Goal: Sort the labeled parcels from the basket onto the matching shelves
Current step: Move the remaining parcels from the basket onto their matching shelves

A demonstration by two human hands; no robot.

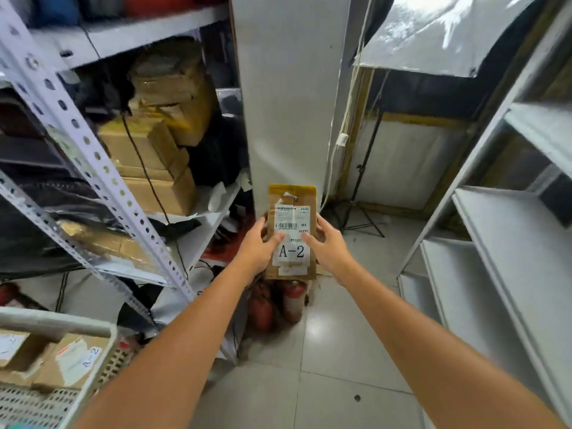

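I hold a flat brown cardboard parcel (291, 212) upright at arm's length in the middle of the view. Its white label reads "A-2" under a barcode. My left hand (258, 247) grips its left edge with the thumb across the label. My right hand (329, 246) grips its right edge, thumb on the front. At the bottom left, the pale perforated basket (102, 363) holds more brown parcels; one parcel (74, 362) there also shows an "A-2" label.
A grey slotted-steel rack (102, 181) on the left is packed with cardboard boxes and dark bags. White shelves (507, 243) stand on the right. A white pillar (288, 97) rises behind the parcel, with red fire extinguishers (292, 300) at its foot. A light-stand tripod (359, 209) stands behind.
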